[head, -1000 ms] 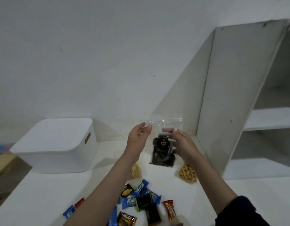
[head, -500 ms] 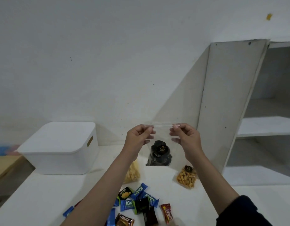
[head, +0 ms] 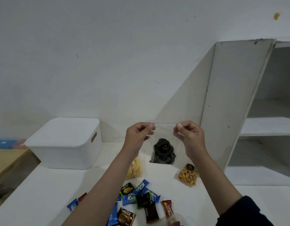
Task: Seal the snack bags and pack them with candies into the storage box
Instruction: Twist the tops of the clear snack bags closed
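The person is holding a clear zip bag of dark round snacks point(head: 163, 151) up above the white table point(head: 43, 193), the left hand point(head: 137, 136) and right hand point(head: 189, 136) each pinching a top corner, likely stretching the zip strip straight for sealing. The lidded storage box point(head: 66, 144) is waiting at the left.

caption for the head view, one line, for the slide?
Left hand and right hand pinch the top edge of a clear bag of dark snacks above scattered candies, beside a lidded white box.
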Available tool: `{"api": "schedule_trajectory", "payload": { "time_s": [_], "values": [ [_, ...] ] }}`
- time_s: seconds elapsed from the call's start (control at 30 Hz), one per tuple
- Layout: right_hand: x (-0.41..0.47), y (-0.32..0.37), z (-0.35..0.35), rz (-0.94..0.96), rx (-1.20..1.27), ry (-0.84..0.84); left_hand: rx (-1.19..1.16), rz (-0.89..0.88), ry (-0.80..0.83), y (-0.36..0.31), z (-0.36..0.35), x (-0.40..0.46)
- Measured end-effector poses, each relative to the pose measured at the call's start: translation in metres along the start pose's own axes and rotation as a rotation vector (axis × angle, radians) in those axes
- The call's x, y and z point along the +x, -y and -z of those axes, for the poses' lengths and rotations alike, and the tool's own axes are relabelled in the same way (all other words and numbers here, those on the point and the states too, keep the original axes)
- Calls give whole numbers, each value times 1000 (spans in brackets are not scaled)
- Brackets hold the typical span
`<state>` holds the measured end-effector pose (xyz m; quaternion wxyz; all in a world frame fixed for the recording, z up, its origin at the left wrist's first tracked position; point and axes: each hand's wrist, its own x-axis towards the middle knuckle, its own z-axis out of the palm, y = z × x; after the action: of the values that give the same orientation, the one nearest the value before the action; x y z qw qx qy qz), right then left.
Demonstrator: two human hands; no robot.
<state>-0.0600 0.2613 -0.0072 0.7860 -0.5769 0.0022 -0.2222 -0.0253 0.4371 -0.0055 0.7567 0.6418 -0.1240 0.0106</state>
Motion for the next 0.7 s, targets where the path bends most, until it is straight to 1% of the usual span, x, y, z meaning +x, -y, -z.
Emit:
{"api": "schedule_trajectory", "payload": {
  "time_s": [0.13, 0.23, 0.33, 0.4, 0.47, 0.6, 0.7],
  "values": [
    [-4, -1, -5, -25, -2, -5, 37, -56, -23, 0, 0, -1],
    [-7, -3, -9, -68, 20, 0, 89, -144, -40, 0, 0, 0],
    [-9, -3, -9, -96, 37, 11, 132, -221, -32, -1, 1, 1],
    [-8, -2, -7, -99, 0, 27, 162, -243, -24, -3, 2, 2],
    [-7, 0, -5, -65, -98, 54, 185, -251, -28, -5, 4, 2],
    [-3, 7, -5, 135, -481, 139, 278, -251, -5, -7, 4, -2],
    [0, 15, -9, 210, -702, 251, 342, -234, 43, -8, 3, -6]
  ]
}}
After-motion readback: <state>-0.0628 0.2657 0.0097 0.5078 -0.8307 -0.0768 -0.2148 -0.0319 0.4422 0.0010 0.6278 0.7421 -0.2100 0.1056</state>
